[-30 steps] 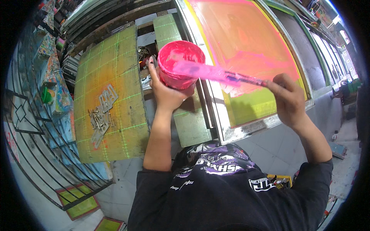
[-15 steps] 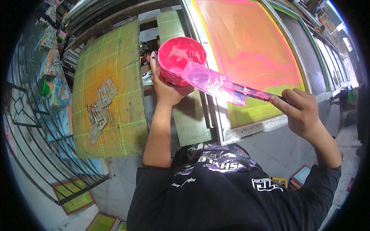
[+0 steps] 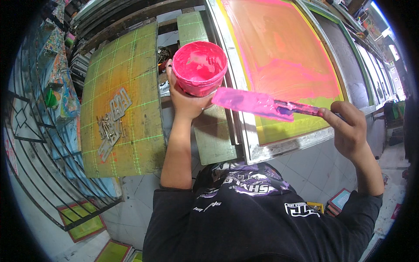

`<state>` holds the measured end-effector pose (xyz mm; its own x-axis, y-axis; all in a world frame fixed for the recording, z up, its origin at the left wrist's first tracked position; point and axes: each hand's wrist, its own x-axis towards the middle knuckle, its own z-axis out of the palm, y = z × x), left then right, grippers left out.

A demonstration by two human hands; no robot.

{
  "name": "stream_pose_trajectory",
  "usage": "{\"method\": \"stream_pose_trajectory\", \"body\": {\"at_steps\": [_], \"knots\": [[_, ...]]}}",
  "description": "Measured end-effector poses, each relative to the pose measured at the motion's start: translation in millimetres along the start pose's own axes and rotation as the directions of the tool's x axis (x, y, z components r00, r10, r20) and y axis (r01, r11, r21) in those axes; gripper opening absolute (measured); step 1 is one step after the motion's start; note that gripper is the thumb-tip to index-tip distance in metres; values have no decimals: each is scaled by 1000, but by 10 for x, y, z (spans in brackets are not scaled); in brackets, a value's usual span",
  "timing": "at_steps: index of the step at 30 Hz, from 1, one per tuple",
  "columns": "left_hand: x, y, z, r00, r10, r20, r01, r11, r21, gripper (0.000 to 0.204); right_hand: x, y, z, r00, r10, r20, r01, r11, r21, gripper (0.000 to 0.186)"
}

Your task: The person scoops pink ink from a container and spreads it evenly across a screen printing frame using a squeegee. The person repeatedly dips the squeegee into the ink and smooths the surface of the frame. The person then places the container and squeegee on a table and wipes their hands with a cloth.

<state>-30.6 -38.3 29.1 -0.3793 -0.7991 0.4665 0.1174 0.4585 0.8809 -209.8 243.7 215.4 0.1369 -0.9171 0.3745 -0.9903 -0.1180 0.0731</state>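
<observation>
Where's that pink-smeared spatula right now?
In the head view, the spatula is right of centre in the person's right hand, its blade just below and right of the tub, in front of the screen frame.

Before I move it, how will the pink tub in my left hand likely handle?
The pink tub may be slippery where wet-looking pink ink smears its rim. It's probably fairly light, since little ink appears pooled inside.

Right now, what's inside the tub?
Pink paint coats the inner wall of the tub, with a paler patch showing. The near inner wall is hidden by the tub's own front, so how much paint lies there can't be seen.
</observation>
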Motion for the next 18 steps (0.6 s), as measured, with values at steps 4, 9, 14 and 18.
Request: {"method": "stream_pose_trajectory", "body": {"at_steps": [4,9,14,18], "knots": [[-16,104,16,998,40,38,-40,999,8,123,-122,205,71,978,194,-74,-158,926,343,43],[-73,214,13,996,75,51,-79,994,76,121,-167,187,232,633,605,483,-658,91,748,33],[-114,177,29,997,81,18,-82,996,31,120,-51,9,620,494,500,711,-659,-318,681,27],[-141,135,12,997,78,11,-79,995,60,118,-42,-60,703,448,499,741,-764,-216,608,29]]}}
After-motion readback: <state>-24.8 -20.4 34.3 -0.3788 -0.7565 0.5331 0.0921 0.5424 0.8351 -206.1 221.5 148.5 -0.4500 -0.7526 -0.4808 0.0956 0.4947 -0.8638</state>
